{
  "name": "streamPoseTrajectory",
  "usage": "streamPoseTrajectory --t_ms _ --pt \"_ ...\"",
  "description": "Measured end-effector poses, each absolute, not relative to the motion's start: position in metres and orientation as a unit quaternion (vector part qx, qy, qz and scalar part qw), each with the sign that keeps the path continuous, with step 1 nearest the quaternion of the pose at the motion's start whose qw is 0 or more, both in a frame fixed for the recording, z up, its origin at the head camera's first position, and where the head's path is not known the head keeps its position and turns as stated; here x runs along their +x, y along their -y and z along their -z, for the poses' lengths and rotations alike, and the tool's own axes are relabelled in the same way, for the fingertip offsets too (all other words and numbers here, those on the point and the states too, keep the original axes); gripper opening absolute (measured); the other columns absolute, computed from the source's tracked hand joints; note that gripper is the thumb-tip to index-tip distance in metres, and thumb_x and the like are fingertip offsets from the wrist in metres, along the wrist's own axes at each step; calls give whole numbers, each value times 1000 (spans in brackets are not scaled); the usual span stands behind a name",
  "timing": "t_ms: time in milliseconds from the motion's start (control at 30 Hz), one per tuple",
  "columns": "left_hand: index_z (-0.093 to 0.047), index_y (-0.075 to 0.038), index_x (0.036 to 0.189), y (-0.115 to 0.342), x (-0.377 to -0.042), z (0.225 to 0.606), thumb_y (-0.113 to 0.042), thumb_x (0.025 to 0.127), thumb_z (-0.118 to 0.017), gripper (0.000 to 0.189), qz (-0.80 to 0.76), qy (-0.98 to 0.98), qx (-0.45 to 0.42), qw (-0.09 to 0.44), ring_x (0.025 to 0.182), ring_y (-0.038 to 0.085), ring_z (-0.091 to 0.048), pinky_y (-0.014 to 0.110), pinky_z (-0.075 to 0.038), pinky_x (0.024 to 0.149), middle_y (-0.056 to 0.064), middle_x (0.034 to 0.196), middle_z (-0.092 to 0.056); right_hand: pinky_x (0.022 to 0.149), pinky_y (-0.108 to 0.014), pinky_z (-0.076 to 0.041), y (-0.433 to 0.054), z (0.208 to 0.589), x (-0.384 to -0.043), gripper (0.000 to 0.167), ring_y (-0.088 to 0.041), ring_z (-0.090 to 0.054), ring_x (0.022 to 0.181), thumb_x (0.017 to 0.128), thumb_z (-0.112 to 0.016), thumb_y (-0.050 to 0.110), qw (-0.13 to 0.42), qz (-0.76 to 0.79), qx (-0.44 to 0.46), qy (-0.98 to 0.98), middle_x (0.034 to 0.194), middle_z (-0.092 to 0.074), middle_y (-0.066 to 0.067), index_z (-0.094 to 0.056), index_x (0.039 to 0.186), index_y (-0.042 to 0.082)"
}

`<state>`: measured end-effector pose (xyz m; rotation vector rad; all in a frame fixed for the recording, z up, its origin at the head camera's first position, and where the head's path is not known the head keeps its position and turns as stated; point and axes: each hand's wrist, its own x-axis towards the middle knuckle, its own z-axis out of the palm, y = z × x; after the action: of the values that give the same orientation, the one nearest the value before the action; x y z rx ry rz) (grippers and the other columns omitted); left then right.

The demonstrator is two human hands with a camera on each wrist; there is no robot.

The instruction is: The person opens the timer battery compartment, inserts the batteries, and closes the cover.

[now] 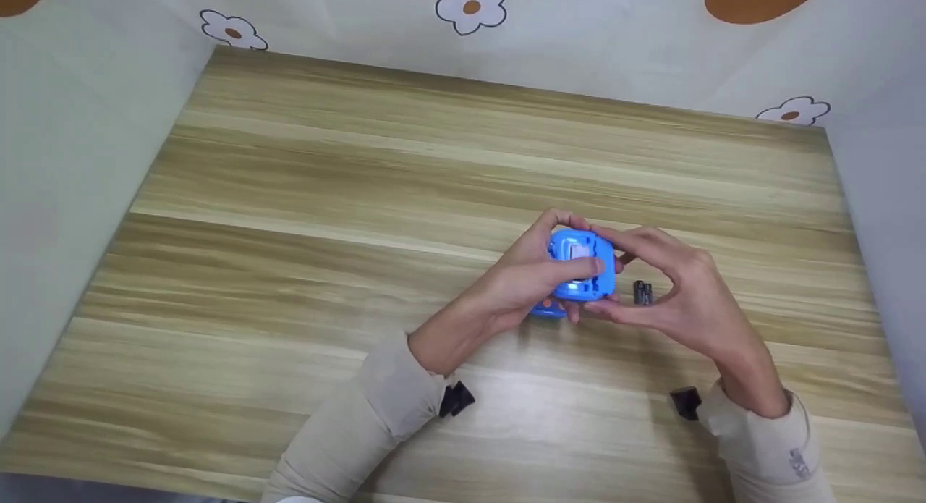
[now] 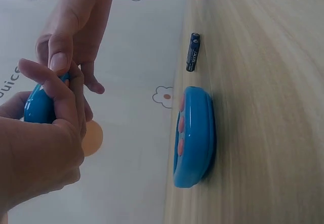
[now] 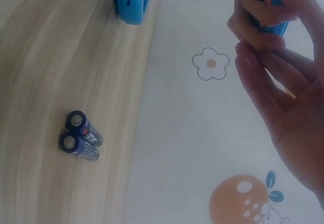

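Observation:
A rounded blue handheld device (image 1: pixel 606 260), its back with a recessed pale label facing up, is raised above the table. My left hand (image 1: pixel 522 271) grips it from the left, thumb laid across the back and fingers curled beneath. From the right, my right hand (image 1: pixel 684 289) holds its edges between the thumb and index finger. Pink buttons show on a second blue device (image 2: pixel 196 138), which rests on the table below the left hand and is partly hidden in the head view. Close to the right hand, two dark blue batteries (image 3: pixel 81 135) lie side by side on the table.
The wood-grain table (image 1: pixel 304 184) extends to the left and back of the hands. Pale walls with printed flowers (image 1: pixel 472 7) border its back and sides. A small black camera mount (image 1: pixel 457 399) sits at the left cuff, another mount (image 1: pixel 685 403) at the right.

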<state>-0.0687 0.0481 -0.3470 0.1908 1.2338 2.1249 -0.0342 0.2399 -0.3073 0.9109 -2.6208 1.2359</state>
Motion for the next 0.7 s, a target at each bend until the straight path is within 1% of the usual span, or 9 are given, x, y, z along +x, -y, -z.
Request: streamPoseTrajectory --t_ms 100,167,233,367,500,567,600,667,700 --pt "-40 -12 122 -48 -69 347 -3 89 -69 45 -804 -488 69 333 66 29 -65 31 -53 48 17 104 -66 85 -21 -47 -241 305 -34 74 -16 -59 89 65 -90 -1 43 -410 300 860 113 -68 -5 -60 133 3" --pt "-40 -12 122 -47 -70 346 -3 89 -69 45 -800 -488 72 341 69 30 -67 32 -54 49 16 105 -68 87 -22 -47 -242 302 -34 74 -16 -60 91 67 -88 -2 29 -415 302 858 117 -67 -5 -58 134 4" --pt "-40 -12 122 -45 -71 344 -3 89 -69 44 -800 -483 76 348 76 33 -69 34 -55 50 16 107 -69 87 -23 -47 -243 299 -34 72 -18 -61 95 67 -87 -5 21 -425 307 851 121 -66 -7 -58 133 2" --pt "-39 -11 121 -42 -72 342 -2 89 -69 45 -802 -469 83 360 88 37 -69 35 -56 51 16 108 -70 86 -24 -49 -247 296 -34 68 -20 -63 96 65 -85 -10 23 -435 312 844 124 -64 -12 -61 128 -1" --pt "-37 -10 121 -41 -72 341 -6 93 -66 41 -801 -464 82 369 90 37 -69 37 -57 54 16 109 -70 83 -21 -49 -250 300 -35 65 -21 -64 92 64 -88 -7 34 -421 301 855 121 -66 -9 -63 124 0" --pt "-37 -11 124 -41 -72 341 -12 95 -64 39 -797 -470 72 373 89 38 -69 41 -58 58 16 111 -68 82 -21 -49 -252 302 -36 64 -20 -64 94 63 -89 -5 41 -415 296 859 119 -67 -7 -64 122 1" --pt "-38 -11 125 -41 -73 341 -14 96 -63 39 -794 -477 64 373 86 38 -69 43 -58 60 16 112 -67 82 -20 -49 -254 303 -37 64 -19 -64 95 63 -89 -6 46 -414 294 860 118 -67 -7 -64 122 0" --pt "-37 -11 125 -41 -74 341 -15 97 -60 36 -799 -471 51 371 88 40 -69 45 -58 62 17 113 -67 82 -22 -48 -261 303 -40 64 -18 -63 100 63 -88 -7 51 -408 286 866 118 -67 -8 -64 122 -1" --pt "-36 -11 125 -41 -75 340 -15 97 -58 36 -803 -466 46 370 89 42 -68 45 -58 62 17 113 -67 84 -22 -47 -269 305 -42 65 -16 -62 103 64 -88 -5 49 -400 278 872 119 -67 -6 -64 124 2"
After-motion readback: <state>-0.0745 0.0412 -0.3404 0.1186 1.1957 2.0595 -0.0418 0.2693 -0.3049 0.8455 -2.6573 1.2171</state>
